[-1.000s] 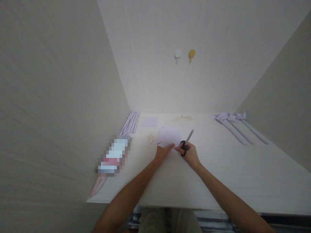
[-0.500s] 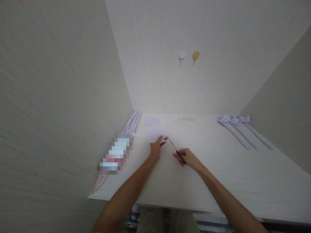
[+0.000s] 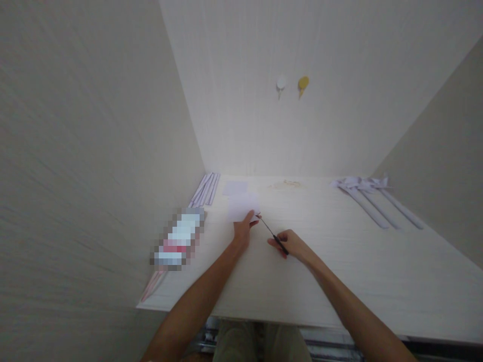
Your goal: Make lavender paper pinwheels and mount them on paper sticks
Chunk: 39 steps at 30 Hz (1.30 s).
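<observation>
My left hand (image 3: 243,229) pinches the lower right part of a small white sheet of paper (image 3: 241,205) between thumb and fingers. Closed around the black handle of a slim tool (image 3: 280,244) is my right hand (image 3: 290,244). The tool's thin metal shaft slants up and left, and its tip is at the fingers of my left hand by the paper's corner. Its exact kind is too small to tell. Behind the held sheet, another pale sheet of paper (image 3: 235,187) lies flat on the white table (image 3: 320,281).
Several narrow white strips (image 3: 206,190) lie at the back left. A pixelated phone-like object (image 3: 179,239) rests by the left wall, above pinkish strips (image 3: 153,285). White strips with a crumpled, bow-like end (image 3: 358,187) lie at the back right. White and yellow hooks (image 3: 303,84) are on the back wall.
The tool's tip has shifted slightly down and left, closer to the paper and my left fingers. Both hands have stayed almost in place, still holding the same things.
</observation>
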Available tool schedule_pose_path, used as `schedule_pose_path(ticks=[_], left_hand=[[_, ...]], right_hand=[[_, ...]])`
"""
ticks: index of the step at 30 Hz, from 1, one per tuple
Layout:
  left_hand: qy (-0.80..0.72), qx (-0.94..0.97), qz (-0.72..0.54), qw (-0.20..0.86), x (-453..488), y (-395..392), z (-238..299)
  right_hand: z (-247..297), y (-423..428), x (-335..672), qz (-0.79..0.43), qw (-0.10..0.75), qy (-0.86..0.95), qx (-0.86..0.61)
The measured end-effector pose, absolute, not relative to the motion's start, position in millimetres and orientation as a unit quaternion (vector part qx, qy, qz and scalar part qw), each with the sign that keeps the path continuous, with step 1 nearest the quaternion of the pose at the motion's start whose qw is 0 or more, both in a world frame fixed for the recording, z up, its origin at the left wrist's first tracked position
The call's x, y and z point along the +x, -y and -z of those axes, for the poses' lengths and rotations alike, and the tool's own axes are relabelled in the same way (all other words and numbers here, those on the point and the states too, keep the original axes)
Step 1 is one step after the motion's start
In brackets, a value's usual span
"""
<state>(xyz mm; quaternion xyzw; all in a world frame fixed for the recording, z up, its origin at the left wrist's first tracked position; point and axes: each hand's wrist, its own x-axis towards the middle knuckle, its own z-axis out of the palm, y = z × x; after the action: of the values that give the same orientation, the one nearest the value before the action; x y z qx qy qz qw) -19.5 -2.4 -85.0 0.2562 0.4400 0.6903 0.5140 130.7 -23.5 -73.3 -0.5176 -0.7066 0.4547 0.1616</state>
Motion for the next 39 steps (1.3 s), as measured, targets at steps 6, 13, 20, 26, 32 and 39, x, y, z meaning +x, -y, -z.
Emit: schedule_pose_path(ticks=[6,13,20,26,32,39], left_hand=[[-0.445,0.270,-0.688,0.506,-19.2,3.5,84.1],[-0.445,0.271,-0.688,0.506,-19.6,3.0,84.0],[-0.445,0.268,-0.686,0.510,-19.2,2.3,85.5],[-0.443,0.266,-0.688,0.509,-19.5,2.2,86.0],[-0.443,0.266,-0.691,0.506,-19.8,2.1,86.0],[-0.450,0.261,-0.691,0.503,-20.0,1.0,86.6]], right_hand=[[77.6,21.6,131.6,-0.458,0.165,0.705,-0.516],[76.4,22.4,130.9,-0.460,0.166,0.705,-0.514],[76.2,22.1,131.3,-0.460,0.162,0.706,-0.513],[77.7,21.7,132.2,-0.461,0.163,0.707,-0.511],[76.9,22.3,131.9,-0.463,0.168,0.706,-0.508],[76.8,22.6,132.4,-0.454,0.170,0.716,-0.503]])
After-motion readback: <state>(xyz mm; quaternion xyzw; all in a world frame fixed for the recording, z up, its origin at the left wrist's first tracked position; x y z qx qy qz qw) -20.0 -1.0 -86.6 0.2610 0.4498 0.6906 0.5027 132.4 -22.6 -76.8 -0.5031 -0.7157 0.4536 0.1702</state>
